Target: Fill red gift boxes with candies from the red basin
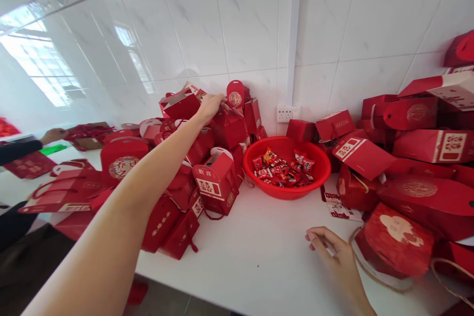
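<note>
My left hand (213,107) reaches across to the back of a pile of red candy boxes. Its fingers are closed on the top of a red candy box (228,129); part of the grip is hidden. A box with a white label (216,182) stands upright in front of that pile. Low over the white table (255,237), my right hand (331,249) is loosely curled with its fingers apart and nothing in them. Beyond it sits a red plastic basin (287,193) holding several wrapped candies (285,170).
More red boxes (418,187) are heaped on the right, some tilted, with cord handles. A tiled wall (252,19) with a socket (288,113) closes off the back. At the far left, another person's hand (54,136) is beside a box.
</note>
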Demonstrator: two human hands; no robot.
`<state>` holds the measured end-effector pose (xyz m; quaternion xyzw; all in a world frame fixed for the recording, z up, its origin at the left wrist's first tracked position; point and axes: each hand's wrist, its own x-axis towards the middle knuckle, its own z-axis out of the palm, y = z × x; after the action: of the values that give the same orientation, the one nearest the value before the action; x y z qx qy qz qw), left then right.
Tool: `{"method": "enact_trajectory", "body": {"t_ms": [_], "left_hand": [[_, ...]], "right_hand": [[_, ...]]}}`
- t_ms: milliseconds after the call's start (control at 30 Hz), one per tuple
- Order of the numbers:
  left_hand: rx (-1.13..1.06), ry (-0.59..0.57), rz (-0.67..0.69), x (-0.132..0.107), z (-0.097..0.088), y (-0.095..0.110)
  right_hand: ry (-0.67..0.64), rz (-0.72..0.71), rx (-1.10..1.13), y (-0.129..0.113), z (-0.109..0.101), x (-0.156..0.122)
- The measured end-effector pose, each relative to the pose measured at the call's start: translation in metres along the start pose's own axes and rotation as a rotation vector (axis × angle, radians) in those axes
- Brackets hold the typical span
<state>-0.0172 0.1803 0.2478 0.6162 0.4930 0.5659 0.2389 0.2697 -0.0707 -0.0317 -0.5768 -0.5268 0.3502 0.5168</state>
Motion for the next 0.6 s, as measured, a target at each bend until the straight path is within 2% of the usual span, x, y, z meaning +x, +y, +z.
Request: {"method": "enact_trajectory", "body": {"t_ms": [100, 267, 400, 600], "left_hand": [[0.017, 0.038, -0.007, 0.002, -0.004, 0.000], [0.106, 0.199, -0.018, 0.008, -0.013, -0.005], [0.179, 0.219, -0.027, 0.003, -0.012, -0.009], [0.418, 0.254, -0.050, -0.013, -0.005, -0.011]], "right_hand": [[-0.003, -0.002, -0.003, 0.001, -0.001, 0.000], [-0.001, -0.030, -0.022, -0.002, -0.002, 0.000], [0.041, -0.058, -0.028, -0.005, 0.001, 0.001], [0.058, -0.070, -0.034, -0.004, 0.005, 0.002]]}}
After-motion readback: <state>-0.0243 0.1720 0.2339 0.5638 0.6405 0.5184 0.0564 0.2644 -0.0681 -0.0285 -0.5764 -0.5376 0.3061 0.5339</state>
